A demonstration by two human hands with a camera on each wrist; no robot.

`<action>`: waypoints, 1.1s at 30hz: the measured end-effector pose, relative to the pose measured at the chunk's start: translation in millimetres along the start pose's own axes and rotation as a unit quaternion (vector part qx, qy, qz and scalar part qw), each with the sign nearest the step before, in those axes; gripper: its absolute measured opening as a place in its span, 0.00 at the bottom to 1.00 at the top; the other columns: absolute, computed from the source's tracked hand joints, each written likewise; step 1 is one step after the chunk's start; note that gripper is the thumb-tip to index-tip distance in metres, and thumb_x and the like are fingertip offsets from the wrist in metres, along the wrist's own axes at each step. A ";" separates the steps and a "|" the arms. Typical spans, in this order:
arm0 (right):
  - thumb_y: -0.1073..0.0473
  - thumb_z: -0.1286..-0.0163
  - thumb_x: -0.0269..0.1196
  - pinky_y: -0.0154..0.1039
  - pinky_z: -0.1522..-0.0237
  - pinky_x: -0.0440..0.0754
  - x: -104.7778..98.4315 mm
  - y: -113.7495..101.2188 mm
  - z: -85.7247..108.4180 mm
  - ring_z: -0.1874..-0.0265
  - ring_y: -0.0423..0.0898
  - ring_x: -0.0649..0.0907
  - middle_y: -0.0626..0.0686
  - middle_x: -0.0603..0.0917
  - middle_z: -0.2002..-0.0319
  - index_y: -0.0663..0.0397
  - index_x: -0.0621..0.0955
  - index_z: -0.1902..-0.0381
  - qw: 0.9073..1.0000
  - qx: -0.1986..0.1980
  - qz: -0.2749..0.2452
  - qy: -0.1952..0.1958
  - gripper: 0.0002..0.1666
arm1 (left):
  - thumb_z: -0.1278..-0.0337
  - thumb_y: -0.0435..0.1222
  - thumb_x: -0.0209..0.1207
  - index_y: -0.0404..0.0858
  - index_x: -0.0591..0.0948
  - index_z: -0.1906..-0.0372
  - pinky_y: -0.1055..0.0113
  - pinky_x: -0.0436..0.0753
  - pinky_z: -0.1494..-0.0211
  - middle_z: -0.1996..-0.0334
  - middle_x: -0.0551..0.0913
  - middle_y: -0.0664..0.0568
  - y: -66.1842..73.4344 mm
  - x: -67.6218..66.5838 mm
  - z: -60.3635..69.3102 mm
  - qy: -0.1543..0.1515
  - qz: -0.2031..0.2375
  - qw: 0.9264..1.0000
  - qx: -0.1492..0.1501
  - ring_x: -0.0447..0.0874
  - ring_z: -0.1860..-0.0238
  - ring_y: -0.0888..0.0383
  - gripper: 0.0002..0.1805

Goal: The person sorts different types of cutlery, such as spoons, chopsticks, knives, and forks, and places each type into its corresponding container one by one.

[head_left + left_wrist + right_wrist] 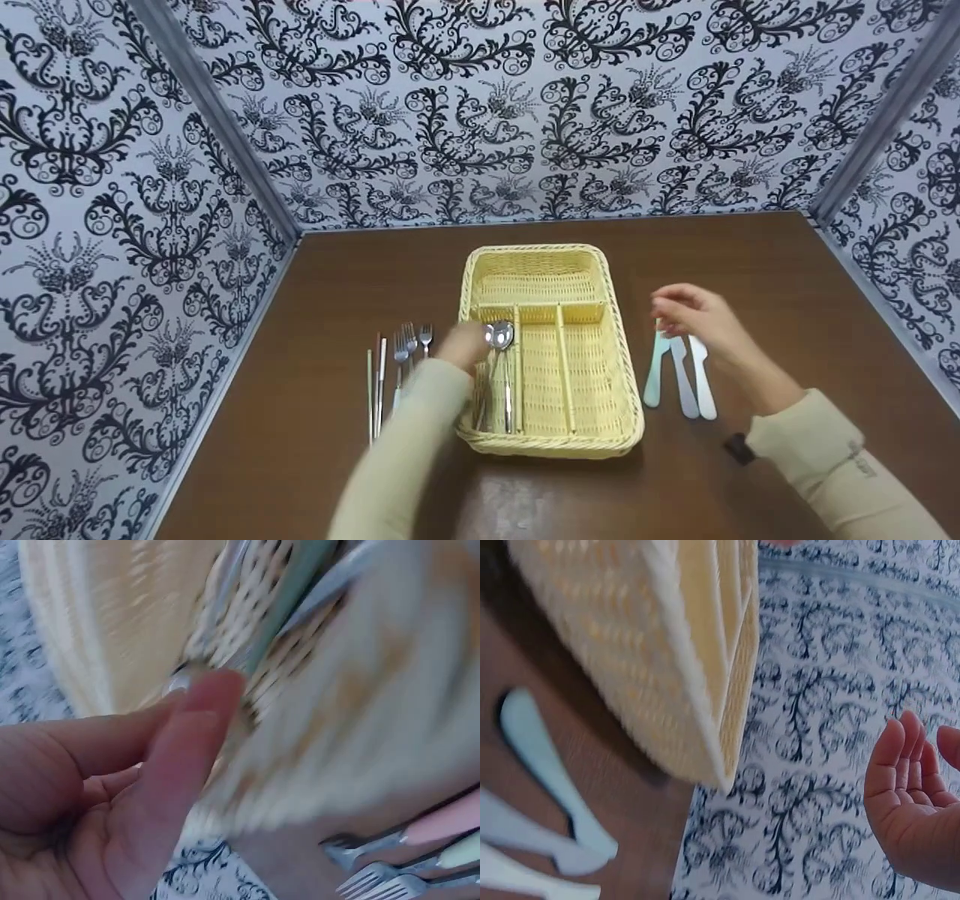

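My left hand [461, 345], blurred, is over the left rim of a pale yellow wicker basket [626, 431]. Spoons [502, 335] lie in the basket's left compartment, close to its fingers. The left wrist view shows this hand [142, 772] with thumb and forefinger near each other and nothing clearly held; a green handle [289, 604] lies beyond them. On the right, my right hand [701, 319] hovers above the far end of table knives [682, 379] in pale green, grey and white. Its fingers [896, 757] are loosely bent and hold nothing.
Forks [401, 349] with coloured handles lie left of the basket, and chopsticks [377, 390] lie farther left. Two slim dividers [566, 367] part the basket's near section; a crosswise one bounds its far compartment. Patterned walls [480, 112] enclose the brown table [360, 277].
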State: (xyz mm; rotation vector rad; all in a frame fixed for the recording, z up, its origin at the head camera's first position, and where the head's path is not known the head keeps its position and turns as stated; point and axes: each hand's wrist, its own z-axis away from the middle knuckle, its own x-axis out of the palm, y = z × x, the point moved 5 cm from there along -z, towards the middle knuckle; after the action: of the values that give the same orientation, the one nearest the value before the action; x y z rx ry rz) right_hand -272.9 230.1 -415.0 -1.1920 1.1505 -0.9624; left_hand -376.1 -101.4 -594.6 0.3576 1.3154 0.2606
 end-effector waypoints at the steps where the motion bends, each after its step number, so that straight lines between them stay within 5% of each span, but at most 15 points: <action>1: 0.59 0.34 0.57 0.33 0.69 0.81 -9.2 3.4 0.0 0.74 0.38 0.81 0.42 0.81 0.73 0.59 0.75 0.58 1.000 -0.003 0.010 0.008 0.10 | 0.62 0.24 0.52 0.38 0.72 0.86 0.62 0.75 0.82 0.85 0.75 0.48 12.1 -30.6 28.8 -0.014 0.035 0.999 -0.009 0.75 0.84 0.53 0.09; 4: 0.60 0.34 0.57 0.32 0.69 0.81 -38.1 20.0 -0.9 0.74 0.37 0.81 0.39 0.81 0.73 0.68 0.73 0.55 0.998 0.002 0.056 0.025 0.16 | 0.57 0.28 0.59 0.37 0.72 0.89 0.65 0.75 0.85 0.92 0.73 0.49 24.7 -100.0 93.1 -0.064 0.111 0.990 -0.064 0.74 0.90 0.55 0.13; 7: 0.64 0.34 0.55 0.32 0.72 0.80 -63.3 46.7 -2.3 0.76 0.36 0.80 0.41 0.80 0.73 0.79 0.71 0.54 0.991 0.032 0.131 0.020 0.19 | 0.51 0.33 0.60 0.36 0.75 0.88 0.67 0.74 0.86 0.94 0.73 0.51 9.2 -126.7 117.5 -0.064 0.156 0.983 -0.072 0.72 0.91 0.59 0.14; 11: 0.68 0.37 0.53 0.34 0.78 0.78 -79.8 92.3 -1.6 0.79 0.39 0.78 0.47 0.78 0.77 0.82 0.71 0.57 0.966 0.131 0.221 -0.020 0.16 | 0.52 0.32 0.59 0.33 0.77 0.84 0.62 0.80 0.80 0.90 0.78 0.46 -23.7 -125.6 125.8 -0.048 0.222 0.969 -0.099 0.75 0.90 0.57 0.11; 16: 0.62 0.39 0.57 0.37 0.78 0.79 -75.6 130.6 1.0 0.81 0.42 0.78 0.49 0.78 0.80 0.73 0.77 0.68 0.939 0.215 0.263 -0.057 0.13 | 0.51 0.32 0.58 0.29 0.80 0.74 0.61 0.81 0.78 0.84 0.80 0.45 -53.3 -120.7 131.1 0.028 0.268 0.957 -0.107 0.77 0.86 0.57 0.07; 19: 0.60 0.39 0.58 0.37 0.77 0.78 -69.7 138.7 -0.1 0.82 0.42 0.78 0.49 0.78 0.81 0.67 0.78 0.72 0.936 0.237 0.256 -0.054 0.12 | 0.46 0.31 0.55 0.27 0.79 0.66 0.63 0.81 0.79 0.78 0.81 0.42 -64.7 -118.2 132.7 0.059 0.282 0.952 -0.103 0.77 0.84 0.58 0.09; 28: 0.62 0.40 0.58 0.36 0.76 0.79 -68.5 144.1 -3.4 0.83 0.41 0.78 0.48 0.76 0.83 0.65 0.75 0.73 0.927 0.297 0.227 -0.032 0.09 | 0.47 0.30 0.55 0.25 0.76 0.61 0.63 0.81 0.80 0.73 0.81 0.36 -84.7 -106.4 137.0 0.077 0.330 0.933 -0.120 0.81 0.80 0.50 0.11; 33: 0.61 0.45 0.57 0.34 0.78 0.79 -69.0 145.3 -4.0 0.85 0.39 0.76 0.47 0.75 0.86 0.62 0.75 0.78 0.918 0.318 0.235 -0.028 0.08 | 0.45 0.29 0.53 0.28 0.76 0.60 0.65 0.80 0.79 0.72 0.81 0.37 -89.7 -102.9 139.0 0.078 0.326 0.933 -0.133 0.81 0.79 0.50 0.09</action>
State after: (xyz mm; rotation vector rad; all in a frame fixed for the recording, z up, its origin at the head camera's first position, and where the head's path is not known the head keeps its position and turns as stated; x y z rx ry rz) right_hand -293.2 317.4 -548.6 -0.3880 0.9094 -0.8239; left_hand -266.8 -238.2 -509.2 0.5435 1.2621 1.0351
